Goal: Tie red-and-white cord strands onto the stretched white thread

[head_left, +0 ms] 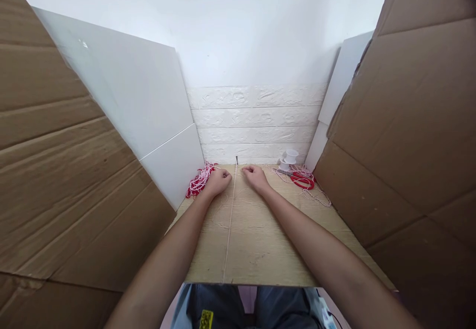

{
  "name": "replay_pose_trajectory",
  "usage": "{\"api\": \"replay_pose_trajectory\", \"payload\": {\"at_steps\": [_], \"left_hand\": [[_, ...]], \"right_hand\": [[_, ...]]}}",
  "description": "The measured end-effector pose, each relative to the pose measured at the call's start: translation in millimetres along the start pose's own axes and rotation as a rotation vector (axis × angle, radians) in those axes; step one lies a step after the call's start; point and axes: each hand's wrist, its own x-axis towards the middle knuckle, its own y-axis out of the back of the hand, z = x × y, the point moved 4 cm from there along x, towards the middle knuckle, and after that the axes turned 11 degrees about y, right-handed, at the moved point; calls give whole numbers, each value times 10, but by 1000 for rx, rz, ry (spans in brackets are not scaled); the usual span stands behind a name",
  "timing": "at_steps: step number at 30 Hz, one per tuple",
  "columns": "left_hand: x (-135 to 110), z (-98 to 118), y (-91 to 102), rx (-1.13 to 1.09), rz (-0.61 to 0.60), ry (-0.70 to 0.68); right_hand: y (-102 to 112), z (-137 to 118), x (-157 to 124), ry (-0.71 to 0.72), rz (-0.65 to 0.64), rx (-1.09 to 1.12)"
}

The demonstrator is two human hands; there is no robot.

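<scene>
A thin pale cord point(230, 220) runs taut down the middle of the wooden board point(260, 249), from a small dark nail point(237, 160) at the far edge towards me. My left hand point(217, 180) rests curled just left of the cord near the nail. My right hand point(255, 175) is curled just right of it. Both hands look pinched on fine strands that are too small to name. A pile of red and white cord point(199, 181) lies beside my left hand.
Red-handled scissors point(303, 179) lie on loose cord at the far right, beside white spools point(289, 159). Cardboard walls point(59, 180) and white panels point(141, 106) close in both sides. A white brick-pattern wall point(256, 121) stands behind.
</scene>
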Motion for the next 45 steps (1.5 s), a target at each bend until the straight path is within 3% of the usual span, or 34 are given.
{"api": "replay_pose_trajectory", "payload": {"at_steps": [3, 5, 9, 12, 15, 22, 29, 33, 38, 42, 45], "left_hand": [[6, 7, -5, 22, -3, -5], [15, 7, -13, 40, -10, -18], [37, -12, -26, 71, -12, -37], [41, -20, -27, 79, -16, -41], [27, 0, -19, 93, -17, -49], [5, 24, -9, 99, -30, -46], [2, 43, -7, 123, -66, -46], [16, 23, 39, -18, -90, -14], [50, -79, 62, -157, -84, 43], [96, -159, 74, -137, -11, -41], [113, -198, 71, -109, -38, -102]], "right_hand": [[171, -130, -17, 45, 78, 39], [254, -253, -75, 50, 58, 76], [181, -408, -337, -207, -280, 335], [82, -412, -567, -396, -480, 366], [66, -373, -645, -415, -462, 314], [217, -235, -512, -325, -213, 182], [330, -107, -356, 92, -34, -42], [371, -190, -357, 188, 47, -51], [341, -366, -448, 180, -42, -19], [273, -488, -522, 263, -171, -79], [256, -513, -542, 288, -199, -107]]}}
